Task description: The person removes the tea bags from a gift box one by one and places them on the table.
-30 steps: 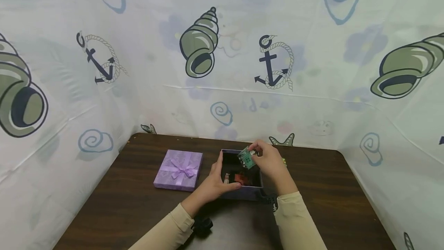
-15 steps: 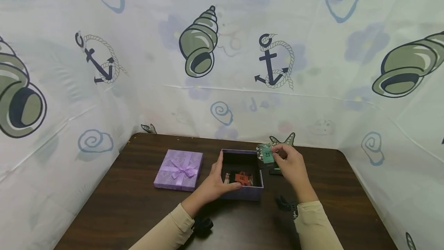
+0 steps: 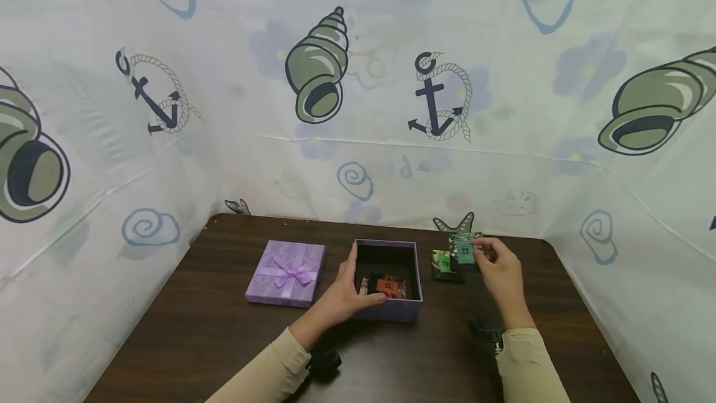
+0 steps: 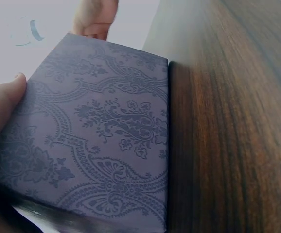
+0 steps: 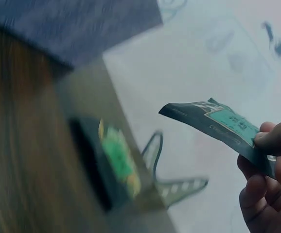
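An uncovered purple gift box [image 3: 391, 311] stands on the table. My left hand [image 3: 338, 300] holds its near left corner, fingers along the left wall and thumb over the front rim. Inside lie a red-orange packet [image 3: 390, 286] and part of another small packet. To the right of the box, my right hand [image 3: 500, 269] pinches a dark sachet with a teal label [image 3: 465, 252] between thumb and fingers. It is held up by one edge in the right wrist view. Beside it, a black sachet with a bright green label [image 3: 444, 262] lies on the table.
The purple box lid [image 3: 286, 273] with a ribbon bow lies left of the box. A brown wooden table [image 3: 184, 328] carries everything. Its far edge meets a patterned curtain [image 3: 386, 191] printed with shells and anchors.
My right hand has lifted the teal sachet out of the box and carried it rightward, beside the green one on the table. My left hand has stayed on the box.
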{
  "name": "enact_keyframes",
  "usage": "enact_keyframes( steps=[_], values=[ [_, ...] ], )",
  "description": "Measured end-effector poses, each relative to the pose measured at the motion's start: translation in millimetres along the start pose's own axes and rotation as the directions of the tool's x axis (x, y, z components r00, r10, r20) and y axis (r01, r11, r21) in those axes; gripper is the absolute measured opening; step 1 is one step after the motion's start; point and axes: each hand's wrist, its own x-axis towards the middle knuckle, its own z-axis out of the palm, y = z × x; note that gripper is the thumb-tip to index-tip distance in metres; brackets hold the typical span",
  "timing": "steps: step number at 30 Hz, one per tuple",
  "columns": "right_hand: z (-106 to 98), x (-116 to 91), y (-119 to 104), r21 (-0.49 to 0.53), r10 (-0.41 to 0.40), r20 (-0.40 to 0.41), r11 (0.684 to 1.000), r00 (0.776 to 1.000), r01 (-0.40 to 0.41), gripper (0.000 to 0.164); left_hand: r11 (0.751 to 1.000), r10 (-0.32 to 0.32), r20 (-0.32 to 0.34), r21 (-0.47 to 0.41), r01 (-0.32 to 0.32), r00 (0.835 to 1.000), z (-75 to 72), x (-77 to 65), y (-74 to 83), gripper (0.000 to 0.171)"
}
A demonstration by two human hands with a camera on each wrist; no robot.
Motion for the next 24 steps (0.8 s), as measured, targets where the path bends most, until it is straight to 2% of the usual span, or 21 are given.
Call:
enact_keyframes(
  steps=[7,15,18,24],
  values=[
    [-4.5,-1.1,50.0,0.081,0.129,-0.044,0.989,0.991,-0.125,0.020,1.000,-0.006,0.008,-0.021,0.006,1.000,0.7,0.4,0.4,0.137],
    [-5.3,-7.1,83.4,0.223,0.279,0.022,0.935,0.960,-0.277,0.034,1.000,-0.010,0.020,0.024,0.009,1.000,-2.1,2.0,1.8,0.138],
    [-1.8,-7.1,90.2,0.196,0.300,0.023,0.934,0.954,-0.298,0.034,1.000,-0.014,0.024,0.028,0.013,1.000,-3.3,2.2,2.8,0.138],
    [3.8,-6.8,94.1,0.130,0.280,0.016,0.951,0.960,-0.280,0.030,0.999,-0.022,0.019,0.031,0.022,1.000,-2.1,0.9,2.4,0.138]
  ],
)
